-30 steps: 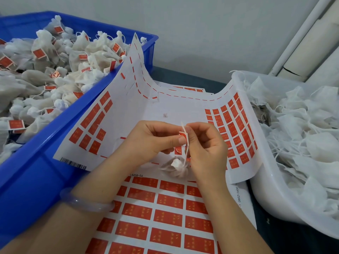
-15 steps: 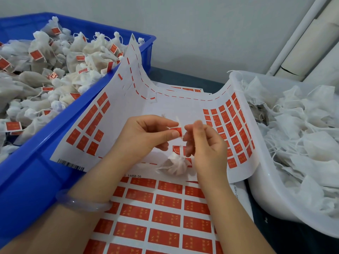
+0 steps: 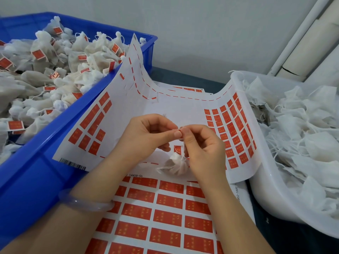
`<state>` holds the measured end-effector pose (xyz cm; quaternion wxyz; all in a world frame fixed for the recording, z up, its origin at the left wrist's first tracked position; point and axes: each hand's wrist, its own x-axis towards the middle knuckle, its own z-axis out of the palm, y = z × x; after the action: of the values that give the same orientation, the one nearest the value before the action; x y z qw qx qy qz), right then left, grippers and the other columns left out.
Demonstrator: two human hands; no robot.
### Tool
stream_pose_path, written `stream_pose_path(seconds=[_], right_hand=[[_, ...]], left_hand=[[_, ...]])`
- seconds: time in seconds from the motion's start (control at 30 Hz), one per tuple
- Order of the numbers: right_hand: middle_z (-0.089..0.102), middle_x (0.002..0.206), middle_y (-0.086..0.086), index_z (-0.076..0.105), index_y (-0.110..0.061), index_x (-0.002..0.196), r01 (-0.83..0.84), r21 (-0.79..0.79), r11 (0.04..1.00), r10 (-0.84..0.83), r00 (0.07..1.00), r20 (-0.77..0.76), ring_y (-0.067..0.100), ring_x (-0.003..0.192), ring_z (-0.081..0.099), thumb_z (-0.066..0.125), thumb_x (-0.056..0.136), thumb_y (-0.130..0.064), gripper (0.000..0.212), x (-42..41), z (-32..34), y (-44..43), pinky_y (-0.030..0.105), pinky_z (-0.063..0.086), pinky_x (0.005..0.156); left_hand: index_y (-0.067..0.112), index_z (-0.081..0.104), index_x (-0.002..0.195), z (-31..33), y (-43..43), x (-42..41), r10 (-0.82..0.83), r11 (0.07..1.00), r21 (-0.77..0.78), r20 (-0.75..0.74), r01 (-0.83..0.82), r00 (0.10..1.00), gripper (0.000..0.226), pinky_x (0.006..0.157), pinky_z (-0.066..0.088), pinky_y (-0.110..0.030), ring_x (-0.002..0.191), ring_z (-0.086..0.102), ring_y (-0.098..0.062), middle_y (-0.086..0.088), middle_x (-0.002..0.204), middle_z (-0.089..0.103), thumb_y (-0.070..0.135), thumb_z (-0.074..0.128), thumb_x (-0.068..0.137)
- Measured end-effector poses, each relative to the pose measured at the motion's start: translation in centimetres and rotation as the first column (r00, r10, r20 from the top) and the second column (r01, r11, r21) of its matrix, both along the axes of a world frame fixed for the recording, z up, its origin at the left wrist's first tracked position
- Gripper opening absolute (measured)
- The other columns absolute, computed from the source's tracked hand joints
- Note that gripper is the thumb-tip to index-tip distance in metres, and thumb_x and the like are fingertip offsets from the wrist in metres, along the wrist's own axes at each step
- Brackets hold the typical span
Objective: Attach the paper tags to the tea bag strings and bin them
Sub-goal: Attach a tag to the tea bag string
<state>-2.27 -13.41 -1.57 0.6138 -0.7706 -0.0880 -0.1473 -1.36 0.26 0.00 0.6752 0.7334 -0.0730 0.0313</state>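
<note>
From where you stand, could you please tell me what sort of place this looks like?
Probably a small hand-packing bench for tea bags. A blue crate holds tagged bags, a white tub holds untagged bags, and sheets of red tags lie between them.

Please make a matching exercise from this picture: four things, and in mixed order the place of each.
Things:
1 blue bin
2 white tub
3 bracelet
4 red tag

Places:
a pinched between left hand and right hand
b far right
c on the left wrist
d far left

Pairs: 1-d, 2-b, 3-c, 4-a
</note>
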Motion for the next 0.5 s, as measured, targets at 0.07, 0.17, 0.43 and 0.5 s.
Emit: stream_pose_path(seconds=[0.07, 0.17, 0.43, 0.5], right_hand=[[0.059, 0.071, -0.017, 0.057, -0.034, 0.079, 0.033, -0.049, 0.998, -0.03, 0.998, 0.06, -0.004, 0.069, 0.058, 0.058, 0.089, -0.021, 0.016, -0.11, -0.15, 0.26, 0.006, 0.046, 0.06], [0.059, 0.071, -0.02, 0.056, -0.036, 0.077, 0.079, -0.047, 0.996, -0.074, 0.993, 0.095, -0.005, 0.075, 0.058, 0.059, 0.088, -0.02, 0.02, -0.26, -0.35, 0.53, 0.004, 0.045, 0.062], [0.063, 0.077, -0.02, 0.06, -0.036, 0.085, 0.001, 0.01, 1.0, -0.001, 0.999, 0.043, 0.0, 0.075, 0.06, 0.061, 0.088, -0.021, 0.015, -0.22, -0.29, 0.21, 0.009, 0.049, 0.063], [0.063, 0.08, -0.018, 0.059, -0.035, 0.085, 0.009, -0.022, 1.0, -0.008, 0.999, 0.049, 0.0, 0.077, 0.06, 0.06, 0.088, -0.018, 0.018, -0.19, -0.37, 0.22, 0.009, 0.049, 0.064]], left_hand=[[0.02, 0.069, 0.078, -0.19, -0.14, 0.03, -0.004, 1.0, 0.027, -0.008, 0.004, 1.0, 0.016, 0.052, 0.051, -0.015, 0.053, 0.064, -0.01, 0.006, 0.068, 0.071, 0.029, 0.069, 0.064], [0.019, 0.068, 0.078, -0.46, -0.28, 0.09, 0.004, 0.999, 0.051, -0.017, -0.003, 1.0, 0.007, 0.051, 0.05, -0.014, 0.052, 0.063, -0.007, 0.008, 0.066, 0.07, 0.022, 0.071, 0.072], [0.022, 0.069, 0.076, -0.19, -0.06, 0.07, 0.046, 0.999, 0.029, -0.016, -0.045, 0.999, 0.018, 0.05, 0.049, -0.012, 0.052, 0.064, -0.008, 0.009, 0.064, 0.07, 0.033, 0.068, 0.062], [0.021, 0.068, 0.077, -0.37, -0.05, 0.22, 0.042, 0.998, 0.041, -0.025, -0.041, 0.999, 0.011, 0.05, 0.049, -0.012, 0.053, 0.064, -0.008, 0.008, 0.065, 0.07, 0.027, 0.07, 0.068]])
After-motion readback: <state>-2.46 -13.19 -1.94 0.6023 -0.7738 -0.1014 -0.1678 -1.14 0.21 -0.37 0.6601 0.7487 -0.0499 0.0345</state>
